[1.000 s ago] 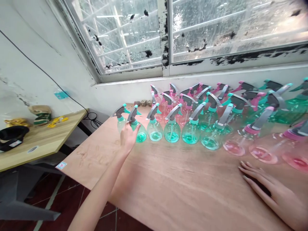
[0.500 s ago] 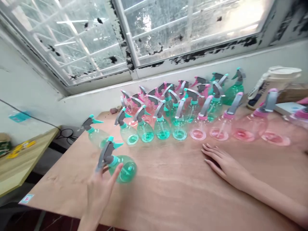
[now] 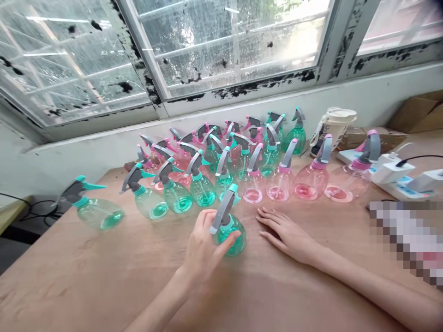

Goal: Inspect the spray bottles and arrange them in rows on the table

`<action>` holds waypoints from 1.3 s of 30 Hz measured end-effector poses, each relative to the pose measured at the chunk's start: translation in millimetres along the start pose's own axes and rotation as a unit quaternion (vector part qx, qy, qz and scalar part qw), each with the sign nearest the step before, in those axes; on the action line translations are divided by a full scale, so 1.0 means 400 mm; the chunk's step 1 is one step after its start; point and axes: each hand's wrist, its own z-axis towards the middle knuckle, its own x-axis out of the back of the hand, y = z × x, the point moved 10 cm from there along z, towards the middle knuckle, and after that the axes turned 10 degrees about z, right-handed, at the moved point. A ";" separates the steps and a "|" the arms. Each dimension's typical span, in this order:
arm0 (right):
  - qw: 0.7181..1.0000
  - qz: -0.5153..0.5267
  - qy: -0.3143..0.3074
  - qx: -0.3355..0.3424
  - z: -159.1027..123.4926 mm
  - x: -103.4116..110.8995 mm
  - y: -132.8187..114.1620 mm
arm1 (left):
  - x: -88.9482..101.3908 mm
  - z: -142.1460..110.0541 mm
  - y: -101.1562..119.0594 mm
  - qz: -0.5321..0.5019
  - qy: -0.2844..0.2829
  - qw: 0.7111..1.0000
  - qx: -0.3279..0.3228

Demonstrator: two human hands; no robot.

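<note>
My left hand (image 3: 204, 246) is wrapped round a teal spray bottle (image 3: 231, 230) with a grey trigger head, standing on the wooden table (image 3: 104, 276) in front of the rows of bottles. My right hand (image 3: 289, 233) lies flat on the table just to the right of it, fingers stretched out, holding nothing. Behind them stand several teal spray bottles (image 3: 175, 191) and several pink spray bottles (image 3: 306, 177) in rows toward the window.
One teal bottle (image 3: 93, 207) stands apart at the far left. A white cup with a lid (image 3: 334, 127), a white power strip (image 3: 401, 177) and cardboard boxes (image 3: 420, 110) sit at the right. The window wall runs behind the table.
My left hand has carried the teal bottle from the left side of the table to the middle, beside my right hand. The view has swung to the right.
</note>
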 end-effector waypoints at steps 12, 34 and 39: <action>1.000 0.000 0.008 -0.004 -0.002 0.000 0.010 | -0.047 -0.016 -0.015 -0.107 0.024 0.994 0.000; 1.000 0.025 -0.010 -0.014 -0.006 0.015 0.014 | -0.098 -0.031 -0.030 -0.142 -0.034 0.989 0.038; 0.999 0.030 -0.008 -0.015 -0.003 0.019 0.012 | -0.080 -0.030 -0.021 -0.147 -0.022 0.989 0.022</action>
